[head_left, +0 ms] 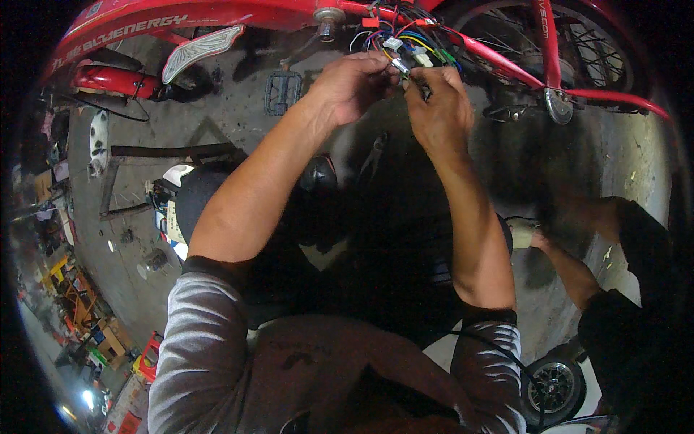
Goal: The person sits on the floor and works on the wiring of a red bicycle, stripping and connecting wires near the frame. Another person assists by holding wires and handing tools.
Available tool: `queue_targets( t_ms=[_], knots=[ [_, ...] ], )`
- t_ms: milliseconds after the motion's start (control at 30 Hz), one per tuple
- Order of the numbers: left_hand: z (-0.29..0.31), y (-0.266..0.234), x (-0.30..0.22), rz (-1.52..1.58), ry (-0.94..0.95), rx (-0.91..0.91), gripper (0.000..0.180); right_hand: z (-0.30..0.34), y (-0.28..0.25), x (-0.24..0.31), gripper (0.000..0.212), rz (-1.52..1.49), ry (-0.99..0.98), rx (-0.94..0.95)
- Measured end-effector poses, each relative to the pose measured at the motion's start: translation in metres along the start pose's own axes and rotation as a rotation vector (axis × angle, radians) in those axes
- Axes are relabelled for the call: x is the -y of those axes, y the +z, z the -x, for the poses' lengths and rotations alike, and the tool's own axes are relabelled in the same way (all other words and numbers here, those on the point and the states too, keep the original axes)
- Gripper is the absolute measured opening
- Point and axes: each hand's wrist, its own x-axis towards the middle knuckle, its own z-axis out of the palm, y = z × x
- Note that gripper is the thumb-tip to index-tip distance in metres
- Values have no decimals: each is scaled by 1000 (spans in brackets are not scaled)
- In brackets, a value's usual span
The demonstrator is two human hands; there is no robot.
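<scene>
Both hands are raised to a bundle of coloured wires [434, 49] hanging from a red bike frame [246, 9]. Thumb and fingers of my left hand [354, 85] pinch one side of a small pale wire connector [399, 66]. My right hand [442, 108] has its fingers closed on the other side of that connector, close against the left fingertips. White plastic connectors [392, 44] and red ones [371, 22] sit among the wires just beyond my fingers. My own fingers partly hide the held piece.
A black pedal [283, 92] stands left of my hands, and a wheel [578, 50] at the far right. Pliers [373, 155] lie on the floor below. Another person's arm [567, 271] reaches in at right. A metal frame [173, 150] and clutter line the left.
</scene>
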Motion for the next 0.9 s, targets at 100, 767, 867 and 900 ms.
queue_targets(
  t_ms=[100, 767, 867, 900],
  knots=[
    [-2, -7, 3, -20, 15, 32, 14, 1, 2, -2, 17, -11, -29, 10],
    [-9, -17, 19, -279, 112, -17, 19, 1, 19, -12, 21, -54, 11, 125],
    [-8, -15, 21, -137, 101, -28, 17, 1, 21, -12, 19, -51, -17, 126],
    [-7, -14, 21, -214, 118, -65, 18, 2, 23, -11, 19, -40, -45, 117]
  ],
)
